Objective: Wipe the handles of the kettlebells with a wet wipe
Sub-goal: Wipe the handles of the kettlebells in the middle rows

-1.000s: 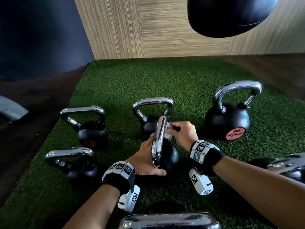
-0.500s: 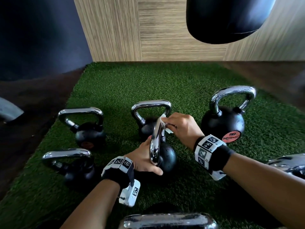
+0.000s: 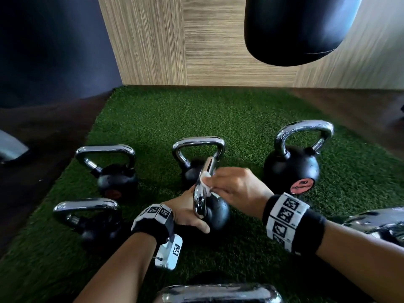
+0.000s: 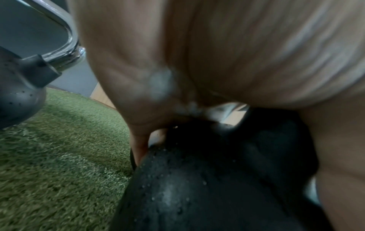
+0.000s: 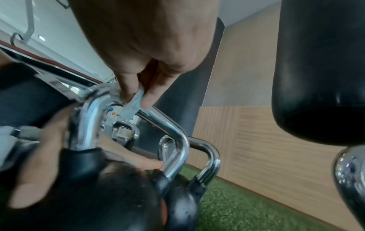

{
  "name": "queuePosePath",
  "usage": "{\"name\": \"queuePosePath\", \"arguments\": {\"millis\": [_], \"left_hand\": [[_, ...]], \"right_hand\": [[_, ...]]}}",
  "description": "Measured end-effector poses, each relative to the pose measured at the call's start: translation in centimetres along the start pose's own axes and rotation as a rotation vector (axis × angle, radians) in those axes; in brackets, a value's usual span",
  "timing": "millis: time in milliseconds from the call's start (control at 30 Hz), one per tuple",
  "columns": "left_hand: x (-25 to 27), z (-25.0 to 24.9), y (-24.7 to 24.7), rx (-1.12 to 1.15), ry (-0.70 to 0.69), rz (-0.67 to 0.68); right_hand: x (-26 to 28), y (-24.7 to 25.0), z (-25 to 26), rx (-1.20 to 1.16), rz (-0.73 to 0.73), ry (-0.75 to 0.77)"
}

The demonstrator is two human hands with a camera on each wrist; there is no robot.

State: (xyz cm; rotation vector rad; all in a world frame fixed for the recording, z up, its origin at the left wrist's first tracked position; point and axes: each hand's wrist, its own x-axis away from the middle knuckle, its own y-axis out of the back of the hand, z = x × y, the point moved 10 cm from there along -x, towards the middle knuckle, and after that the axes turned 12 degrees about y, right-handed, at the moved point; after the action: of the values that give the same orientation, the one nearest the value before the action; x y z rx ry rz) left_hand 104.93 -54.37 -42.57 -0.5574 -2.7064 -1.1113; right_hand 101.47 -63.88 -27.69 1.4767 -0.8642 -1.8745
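A small black kettlebell (image 3: 216, 212) with a chrome handle (image 3: 202, 189) stands on the green turf in front of me. My left hand (image 3: 185, 212) grips its black ball from the left, thumb along the near side; the same kettlebell (image 4: 197, 187) fills the left wrist view. My right hand (image 3: 236, 186) pinches a white wet wipe (image 3: 205, 177) against the handle's upper right side. In the right wrist view the wipe (image 5: 134, 100) sits between thumb and fingers on the chrome handle (image 5: 92, 118).
Several more chrome-handled kettlebells stand around: two on the left (image 3: 115, 171) (image 3: 91, 221), one behind (image 3: 196, 158), a larger one at the right (image 3: 293, 165), others at the near edge (image 3: 218, 294) and far right (image 3: 380, 224). A black punching bag (image 3: 301, 29) hangs above. A wood wall lies behind the turf (image 3: 196, 114).
My right hand with the wipe slid up the handle and has come back down a little along its right side. The left hand kept hold of the ball.
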Motion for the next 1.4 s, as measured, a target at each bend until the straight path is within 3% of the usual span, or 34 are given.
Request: {"name": "queuePosePath", "arguments": {"millis": [67, 167, 233, 367, 533, 700, 800, 967, 1167, 1267, 1400], "left_hand": [[0.1, -0.5, -0.1, 0.025, -0.029, 0.006], [0.1, -0.7, -0.2, 0.075, -0.042, 0.011], [0.0, -0.3, -0.5, 0.081, -0.006, 0.043], [0.2, 0.6, -0.5, 0.028, 0.075, -0.006], [1.0, 0.0, -0.6, 0.019, 0.069, -0.015], [1.0, 0.2, -0.8, -0.082, 0.09, -0.035], [1.0, -0.4, -1.5, -0.32, 0.008, -0.048], [1.4, -0.5, -1.7, -0.289, 0.016, -0.029], [0.9, 1.3, -2.0, -0.448, 0.103, -0.075], [1.0, 1.4, -1.4, -0.284, 0.112, -0.102], [1.7, 1.9, -1.3, -0.185, 0.171, -0.101]], "right_hand": [[1.0, -0.2, 0.3, -0.059, -0.08, -0.07], [3.8, -1.1, -3.7, -0.295, -0.239, -0.523], [5.2, -3.1, -4.9, -0.444, -0.223, -0.681], [6.1, -5.8, -3.4, -0.398, -0.036, -0.642], [6.3, -6.0, -3.7, -0.338, -0.033, -0.591], [6.4, -7.4, -3.7, -0.324, 0.061, -0.521], [6.1, -7.5, -4.7, -0.435, 0.112, -0.545], [4.5, -9.3, -4.7, -0.492, 0.329, -0.498], [3.4, -9.4, -4.2, -0.755, 0.351, -0.456], [3.4, -10.3, -4.4, -0.736, 0.447, -0.451], [3.6, -11.2, -4.3, -1.03, 0.351, -0.526]]}}
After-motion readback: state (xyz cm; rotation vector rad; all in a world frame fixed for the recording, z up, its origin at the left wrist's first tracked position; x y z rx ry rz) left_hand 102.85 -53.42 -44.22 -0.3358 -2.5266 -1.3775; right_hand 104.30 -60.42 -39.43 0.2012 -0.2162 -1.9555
